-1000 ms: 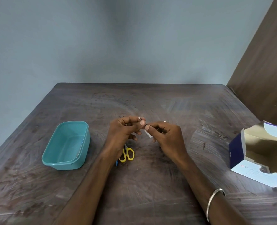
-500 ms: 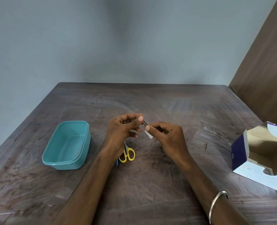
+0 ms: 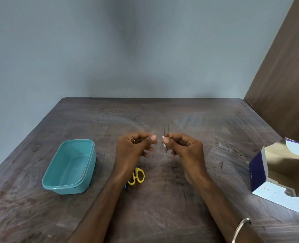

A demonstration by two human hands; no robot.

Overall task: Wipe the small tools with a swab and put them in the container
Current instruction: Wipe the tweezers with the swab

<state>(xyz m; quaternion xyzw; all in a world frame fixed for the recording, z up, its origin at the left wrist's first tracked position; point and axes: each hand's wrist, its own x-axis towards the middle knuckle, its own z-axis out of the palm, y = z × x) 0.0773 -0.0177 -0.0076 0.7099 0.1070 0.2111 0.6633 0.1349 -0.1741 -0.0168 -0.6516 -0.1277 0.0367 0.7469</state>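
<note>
Pinching thin dark tweezers (image 3: 166, 133) and a white swab (image 3: 163, 143) together in our right hand (image 3: 183, 148), prongs raised for wiping, we curl our left hand (image 3: 134, 146) loosely, seemingly holding nothing. Left of it sits the teal container (image 3: 69, 165), holding no tools, bare table (image 3: 162, 216) between. Yellow scissors (image 3: 136, 176) lie under the left wrist.

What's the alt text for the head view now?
A person's right hand pinches thin dark metal tweezers with a white swab, while the left hand is curled beside it, above a dark wooden table. A teal plastic container sits left; yellow-handled scissors lie under the left wrist.
</note>
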